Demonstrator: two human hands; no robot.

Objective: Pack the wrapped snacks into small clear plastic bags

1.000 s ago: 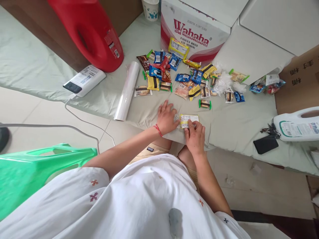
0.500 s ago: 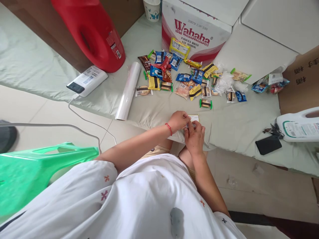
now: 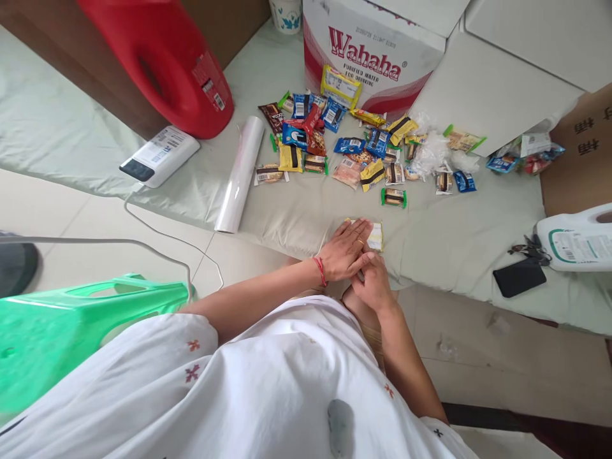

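Note:
My left hand (image 3: 343, 248), with a red string bracelet at the wrist and a ring, lies flat with its fingers stretched out. It presses on a small white-and-yellow packet (image 3: 375, 236) at the near edge of the cloth-covered surface, covering the packet's left part. My right hand (image 3: 373, 282) is close against the left hand's near side, its fingers curled and partly hidden. Whether it holds anything I cannot make out. Just beyond the packet lies a green-ended wrapped biscuit (image 3: 394, 197).
Several wrapped snacks (image 3: 291, 158) lie heaped before a Wahaba-style water carton (image 3: 368, 57). Leftward are a clear film roll (image 3: 240, 175), a power bank (image 3: 160, 156) and a red jug (image 3: 191, 83). A black phone (image 3: 519, 277) and white jug (image 3: 578, 239) sit right; a green stool (image 3: 62, 331) stands left.
My left hand has gone from pinching at the packet to lying flat across it. My right hand has drawn back slightly toward my body, off the packet.

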